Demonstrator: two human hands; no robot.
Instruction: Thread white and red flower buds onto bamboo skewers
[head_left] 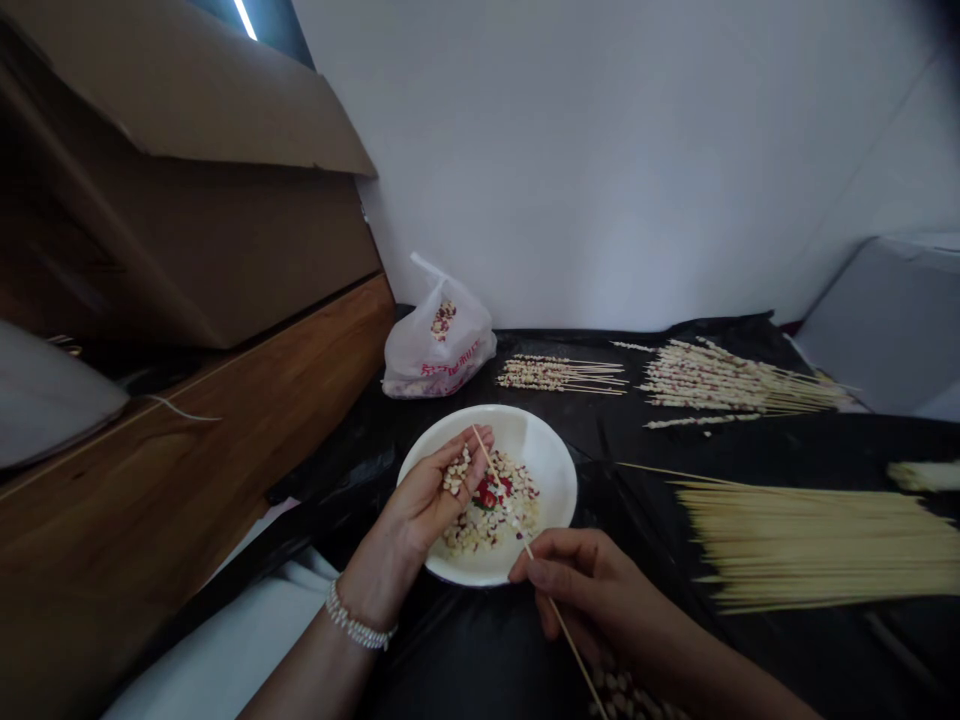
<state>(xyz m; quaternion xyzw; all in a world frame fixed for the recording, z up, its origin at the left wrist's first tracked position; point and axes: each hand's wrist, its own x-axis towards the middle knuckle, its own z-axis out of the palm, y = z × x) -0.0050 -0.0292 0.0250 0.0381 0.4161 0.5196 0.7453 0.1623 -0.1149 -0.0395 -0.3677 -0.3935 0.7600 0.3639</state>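
Observation:
My left hand (435,495) is cupped over the near left part of a white bowl (551,470) and holds a small pile of pale kernels in its palm, the fingertips curled up. My right hand (581,590) pinches a thin bamboo skewer (517,525) that slants up to the left, its tip reaching my left fingertips. A few kernels sit on the skewer over the bowl. The bowl holds pale kernels (487,525) mixed with red bits. A beaded bracelet (356,625) circles my left wrist.
Black plastic sheet (645,450) covers the surface. A broad bundle of bare skewers (817,545) lies to the right. Two piles of loaded skewers (720,385) lie at the back. A white plastic bag (439,345) stands behind the bowl. Cardboard boxes (187,200) and a wooden board (187,470) rise on the left.

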